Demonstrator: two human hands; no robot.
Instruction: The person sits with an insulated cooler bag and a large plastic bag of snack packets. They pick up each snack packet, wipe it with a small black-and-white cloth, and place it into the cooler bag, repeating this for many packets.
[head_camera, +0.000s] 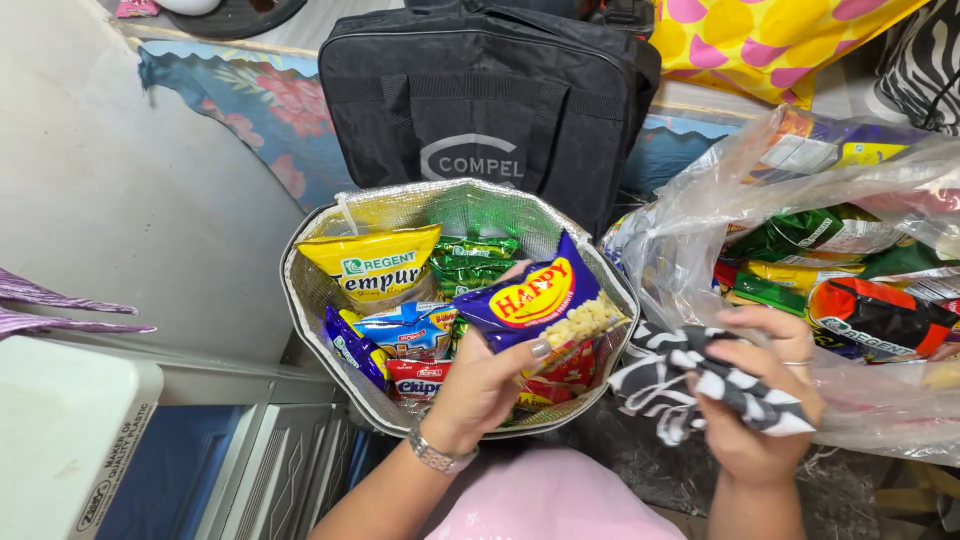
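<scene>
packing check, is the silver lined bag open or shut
Open: the silver lined bag gapes wide at the top, snack packets visible inside.

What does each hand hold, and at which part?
The left hand grips a purple snack packet by its lower edge; the right hand clutches a black-and-white patterned cloth at one bunched end.

Your left hand (475, 385) holds a purple snack packet (537, 300) with a yellow and red label over the silver lined bag (300, 300). Inside it stands a yellow packet (375, 262), with green packets (470, 262) beside it and blue packets (400, 330) and a red packet (418, 378) below. At your right, a clear plastic bag (680, 240) holds green, yellow and red-black packets (870, 312).
</scene>
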